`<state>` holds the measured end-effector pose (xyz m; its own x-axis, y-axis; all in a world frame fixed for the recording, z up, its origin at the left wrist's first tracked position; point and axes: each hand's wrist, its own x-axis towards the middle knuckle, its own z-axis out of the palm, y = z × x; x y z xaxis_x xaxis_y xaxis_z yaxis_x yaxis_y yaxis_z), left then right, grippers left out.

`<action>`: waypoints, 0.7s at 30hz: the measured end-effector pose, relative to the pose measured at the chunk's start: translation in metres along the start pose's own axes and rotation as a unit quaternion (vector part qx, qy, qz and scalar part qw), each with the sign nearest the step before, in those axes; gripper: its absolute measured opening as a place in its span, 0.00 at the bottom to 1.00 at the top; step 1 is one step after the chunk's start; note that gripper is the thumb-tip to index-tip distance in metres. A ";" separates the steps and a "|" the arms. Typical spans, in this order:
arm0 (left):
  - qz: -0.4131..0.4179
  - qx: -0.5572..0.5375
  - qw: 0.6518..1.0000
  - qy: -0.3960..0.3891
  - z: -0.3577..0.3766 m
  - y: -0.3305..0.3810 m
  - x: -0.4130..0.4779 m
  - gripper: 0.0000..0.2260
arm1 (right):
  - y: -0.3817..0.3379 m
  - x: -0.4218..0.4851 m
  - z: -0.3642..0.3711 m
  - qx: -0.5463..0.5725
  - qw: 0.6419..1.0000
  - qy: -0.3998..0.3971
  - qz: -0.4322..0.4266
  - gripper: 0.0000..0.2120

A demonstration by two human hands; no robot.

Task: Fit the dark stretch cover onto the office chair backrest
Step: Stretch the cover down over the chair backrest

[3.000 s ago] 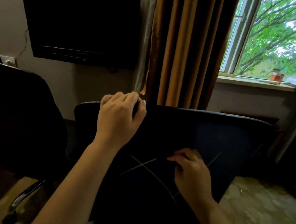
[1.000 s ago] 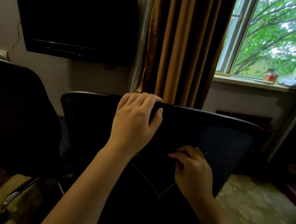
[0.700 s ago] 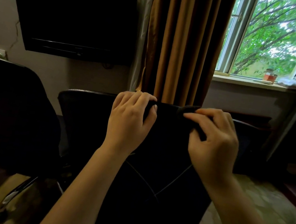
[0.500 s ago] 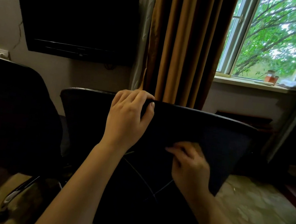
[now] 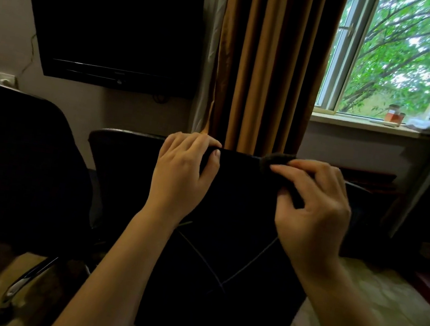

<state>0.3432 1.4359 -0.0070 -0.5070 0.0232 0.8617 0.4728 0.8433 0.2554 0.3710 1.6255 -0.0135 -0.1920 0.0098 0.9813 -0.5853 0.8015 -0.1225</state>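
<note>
Since half a second ago, my view is showing the right hand (image 5: pixel 316 206) rising from the middle of the office chair backrest (image 5: pixel 123 154) up to its top edge, while the left hand (image 5: pixel 181 174) is staying where it was on that edge.

I am seeing the dark stretch cover (image 5: pixel 232 207) lying over the near face of the backrest, with its upper hem running along the top rim between the two hands. Thin pale seam lines (image 5: pixel 221 283) are crossing on the cover low down. The left part of the backrest is showing a glossy rim beside the cover.

The left hand's fingers (image 5: pixel 192 140) are curling over the top rim, with the thumb pressing the cover's near face, so that hand is gripping the cover at the rim. The right hand's fingers (image 5: pixel 290 171) are pinching a bunched fold (image 5: pixel 275 160) of the cover, which is sticking up just above the rim. I cannot tell whether the hem is hooked over the rim there.

A second dark chair (image 5: pixel 13 160) is standing at the left. Behind, a black television (image 5: pixel 112 22) is hanging on the wall, a brown curtain (image 5: pixel 268 59) is hanging beside the window (image 5: pixel 397 56), and a small orange jar (image 5: pixel 391 115) is standing on the windowsill (image 5: pixel 353 123).
</note>
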 end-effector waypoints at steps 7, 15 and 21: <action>0.006 0.000 1.000 -0.003 0.000 -0.002 0.003 0.14 | 0.032 -0.089 0.031 -0.046 0.989 -0.137 0.025 0.15; 0.009 -0.004 1.000 -0.011 -0.002 -0.004 0.001 0.13 | 0.016 -0.062 0.014 -0.004 0.991 -0.129 0.022 0.12; 0.007 -0.012 1.000 0.000 0.000 -0.005 0.001 0.12 | 0.002 0.001 -0.004 -0.006 1.000 -0.011 0.006 0.12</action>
<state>0.3404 1.4320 -0.0078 -0.4999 0.0356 0.8654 0.4972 0.8299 0.2531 0.3733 1.6295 -0.0124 -0.2166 0.0061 0.9762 -0.5730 0.8088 -0.1322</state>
